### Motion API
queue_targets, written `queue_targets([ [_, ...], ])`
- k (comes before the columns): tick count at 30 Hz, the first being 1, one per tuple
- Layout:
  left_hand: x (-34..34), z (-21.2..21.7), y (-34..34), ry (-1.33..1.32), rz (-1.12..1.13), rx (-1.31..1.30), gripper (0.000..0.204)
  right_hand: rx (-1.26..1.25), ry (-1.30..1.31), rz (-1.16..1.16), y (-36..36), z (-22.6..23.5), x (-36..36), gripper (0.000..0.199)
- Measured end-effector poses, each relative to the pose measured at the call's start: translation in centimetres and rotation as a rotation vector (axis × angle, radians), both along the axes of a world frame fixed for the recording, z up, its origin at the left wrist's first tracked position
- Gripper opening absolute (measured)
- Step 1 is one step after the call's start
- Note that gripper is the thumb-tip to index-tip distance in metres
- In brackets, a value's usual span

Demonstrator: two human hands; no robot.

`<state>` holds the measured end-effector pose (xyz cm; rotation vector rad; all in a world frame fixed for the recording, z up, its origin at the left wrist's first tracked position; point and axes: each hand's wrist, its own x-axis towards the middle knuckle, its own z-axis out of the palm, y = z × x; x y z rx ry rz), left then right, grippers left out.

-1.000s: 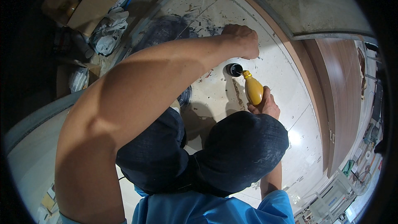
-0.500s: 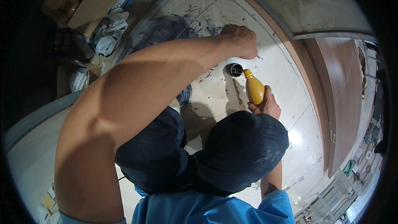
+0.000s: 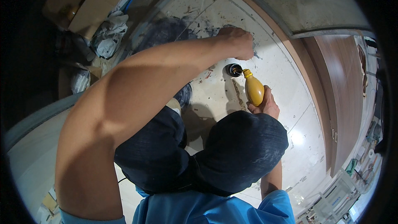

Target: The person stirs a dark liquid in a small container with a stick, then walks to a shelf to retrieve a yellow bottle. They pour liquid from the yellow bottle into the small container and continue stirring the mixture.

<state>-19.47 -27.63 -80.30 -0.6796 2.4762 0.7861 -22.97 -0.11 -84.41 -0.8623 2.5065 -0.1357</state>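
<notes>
We now see yellow glints appear inside the black cup (image 3: pixel 234 70), inward of the floor's (image 3: pixel 286 83) right edge, suggesting dispensing, our right hand (image 3: pixel 267 104) gripping the bulb-shaped yellow bottle (image 3: pixel 254 91), our left hand's (image 3: pixel 238 43) hold unclear.

Cardboard (image 3: pixel 97 5) at upper left, crumpled plastic bag (image 3: pixel 108 39) beside it, brown wood-grain panel (image 3: pixel 347 95) at right

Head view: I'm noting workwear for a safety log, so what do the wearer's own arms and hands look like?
The left hand and right hand show no gloves. The left sleeve and right sleeve are plain blue and short, leaving both forearms bare. No watch shows on the left wrist; the right wrist is hidden.
</notes>
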Motion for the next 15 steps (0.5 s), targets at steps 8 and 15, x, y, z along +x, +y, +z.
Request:
queue_targets([
  [8,-0.6,-2.3,-0.7,0.018,-0.064,0.158,0.039,-0.322,-0.174,-0.183,1.2,-1.9,1.4,0.075],
  [15,-0.3,-2.6,-1.4,0.145,-0.103,0.384,0.047,-0.454,-0.248,-0.249,1.7,-4.1,1.2,0.093],
])
